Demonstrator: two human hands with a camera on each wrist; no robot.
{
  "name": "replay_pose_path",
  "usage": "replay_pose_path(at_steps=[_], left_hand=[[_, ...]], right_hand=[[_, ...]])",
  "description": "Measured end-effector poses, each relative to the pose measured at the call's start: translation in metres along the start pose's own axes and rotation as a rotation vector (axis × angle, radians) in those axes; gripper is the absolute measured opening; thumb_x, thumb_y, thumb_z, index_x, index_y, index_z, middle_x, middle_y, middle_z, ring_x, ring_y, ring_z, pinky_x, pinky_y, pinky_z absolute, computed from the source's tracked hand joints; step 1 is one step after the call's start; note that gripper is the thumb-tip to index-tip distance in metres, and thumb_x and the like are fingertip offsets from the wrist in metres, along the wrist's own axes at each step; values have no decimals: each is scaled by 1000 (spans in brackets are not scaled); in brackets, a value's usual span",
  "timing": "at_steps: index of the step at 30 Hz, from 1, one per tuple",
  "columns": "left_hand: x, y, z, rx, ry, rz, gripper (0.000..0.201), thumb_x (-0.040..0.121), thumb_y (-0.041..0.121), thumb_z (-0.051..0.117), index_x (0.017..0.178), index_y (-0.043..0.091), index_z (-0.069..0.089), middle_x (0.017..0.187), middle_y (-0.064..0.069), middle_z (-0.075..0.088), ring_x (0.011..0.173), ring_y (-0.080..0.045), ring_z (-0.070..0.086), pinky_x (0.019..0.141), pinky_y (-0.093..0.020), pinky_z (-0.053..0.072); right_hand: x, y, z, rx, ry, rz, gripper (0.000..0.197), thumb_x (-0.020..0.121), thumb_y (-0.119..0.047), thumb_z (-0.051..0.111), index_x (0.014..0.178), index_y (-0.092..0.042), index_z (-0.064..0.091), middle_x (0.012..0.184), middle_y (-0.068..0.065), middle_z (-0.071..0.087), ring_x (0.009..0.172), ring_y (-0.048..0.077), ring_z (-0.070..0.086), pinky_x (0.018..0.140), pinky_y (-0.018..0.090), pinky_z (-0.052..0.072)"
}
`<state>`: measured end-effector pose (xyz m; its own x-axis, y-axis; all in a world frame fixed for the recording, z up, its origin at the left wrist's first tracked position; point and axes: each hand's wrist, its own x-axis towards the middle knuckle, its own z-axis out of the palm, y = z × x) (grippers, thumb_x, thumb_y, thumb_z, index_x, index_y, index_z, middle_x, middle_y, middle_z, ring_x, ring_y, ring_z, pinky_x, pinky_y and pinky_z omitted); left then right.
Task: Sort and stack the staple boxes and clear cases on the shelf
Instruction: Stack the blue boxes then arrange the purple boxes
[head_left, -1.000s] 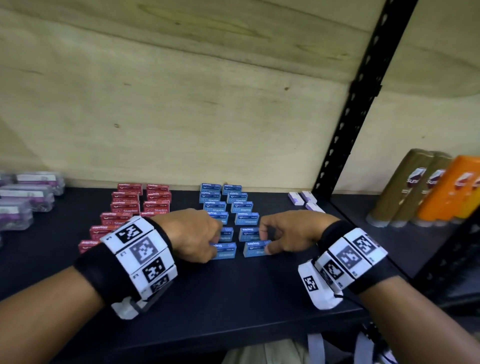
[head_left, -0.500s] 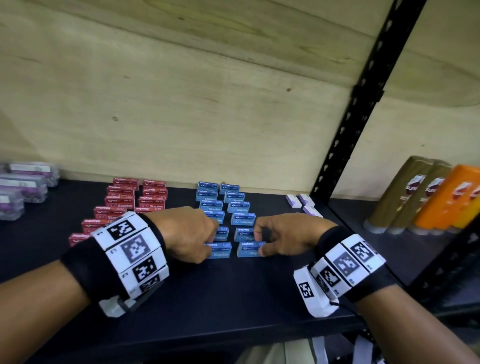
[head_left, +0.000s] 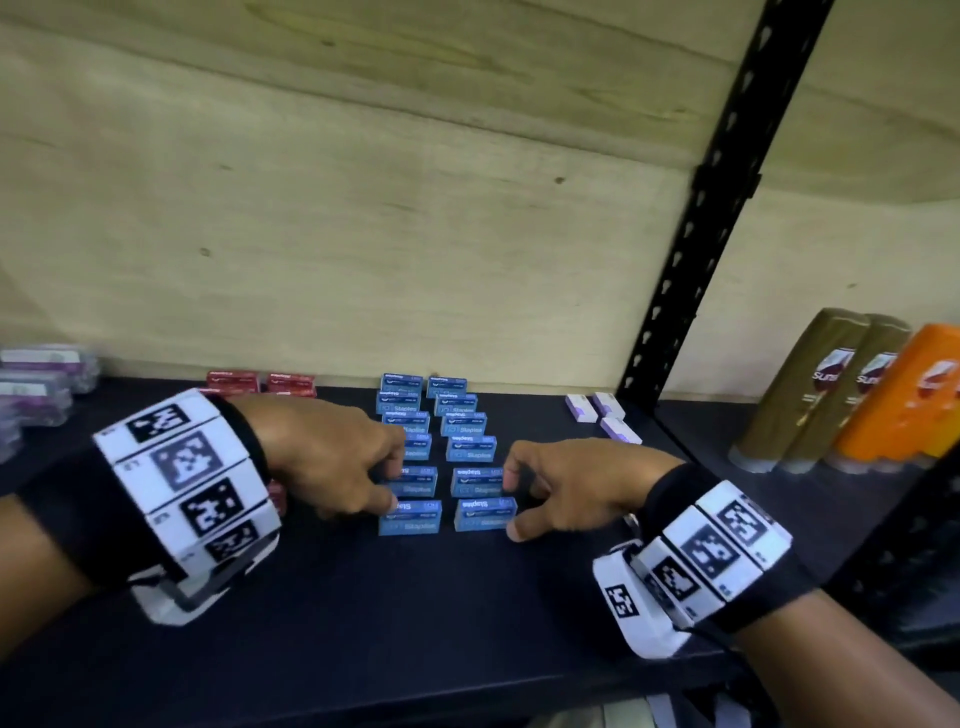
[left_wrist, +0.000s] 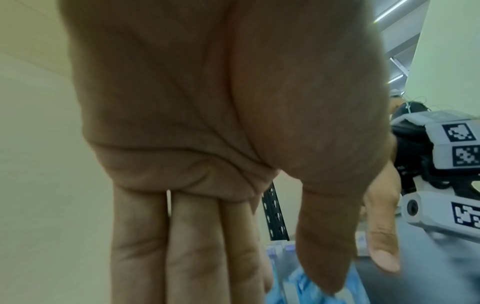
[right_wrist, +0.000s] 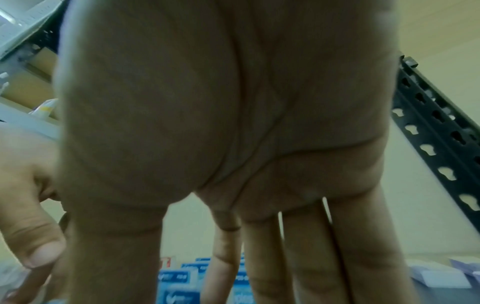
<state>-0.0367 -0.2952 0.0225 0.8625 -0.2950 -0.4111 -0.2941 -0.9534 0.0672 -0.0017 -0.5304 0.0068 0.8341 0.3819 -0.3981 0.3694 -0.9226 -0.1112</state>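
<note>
Two columns of blue staple boxes (head_left: 439, 441) run front to back on the black shelf (head_left: 415, 623). My left hand (head_left: 384, 483) rests against the left side of the left column, thumb at the front-left box (head_left: 410, 519). On the other side my right hand (head_left: 511, 499) touches the right column, thumb at the corner of the front-right box (head_left: 485, 514). The wrist views show straight fingers (left_wrist: 194, 246) and fingers (right_wrist: 311, 257) pointing down beside blue boxes (right_wrist: 179, 283). Red staple boxes (head_left: 234, 382) lie behind my left wrist, mostly hidden. Clear cases (head_left: 36, 384) are stacked at the far left.
Three small lilac-white boxes (head_left: 597, 408) lie by the black perforated upright (head_left: 691, 249). Beyond it stand brown bottles (head_left: 831, 395) and an orange bottle (head_left: 904, 395). A wooden back panel closes the shelf. The shelf's front edge runs near my wrists.
Both hands stay against the front blue boxes; the head view has shifted slightly. No box has visibly left its place.
</note>
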Motion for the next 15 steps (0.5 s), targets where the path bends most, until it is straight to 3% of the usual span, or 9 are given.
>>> replay_pose_path(at_steps=[2,4,8,11,15], left_hand=[[2,1,-15,0,1,11,22,90,55,54,102,36,52,79,10,74,77,-7,66,82,-32,52],[7,6,-33,-11,27,34,21,90,55,55,99,36,56,85,11,74,77,-5,67,77,-29,52],[39,23,-68,45,122,110,18,93,45,56,105,33,59,89,13,72,73,-1,63,62,-19,40],[75,36,-85,137,163,174,19,95,44,55,110,35,59,93,14,68,79,-2,59,69,-24,43],[133,54,-97,203,154,240,25,97,40,54,121,34,56,95,13,61,86,-9,54,75,-26,39]], right_hand=[[0,10,-8,74,-53,-23,46,82,-52,71,119,-35,52,113,-10,63,100,12,61,94,31,46],[2,26,-17,192,-98,-45,40,84,-48,72,117,-30,56,107,-2,71,89,10,64,86,28,49],[18,73,-41,290,-13,-3,27,88,-39,71,108,-24,62,93,3,76,72,7,64,72,23,50],[39,115,-58,350,98,68,19,90,-28,69,105,-17,64,84,5,73,71,11,66,67,24,54],[78,170,-74,279,138,213,2,91,-19,66,92,-17,65,76,7,68,60,11,60,53,23,47]])
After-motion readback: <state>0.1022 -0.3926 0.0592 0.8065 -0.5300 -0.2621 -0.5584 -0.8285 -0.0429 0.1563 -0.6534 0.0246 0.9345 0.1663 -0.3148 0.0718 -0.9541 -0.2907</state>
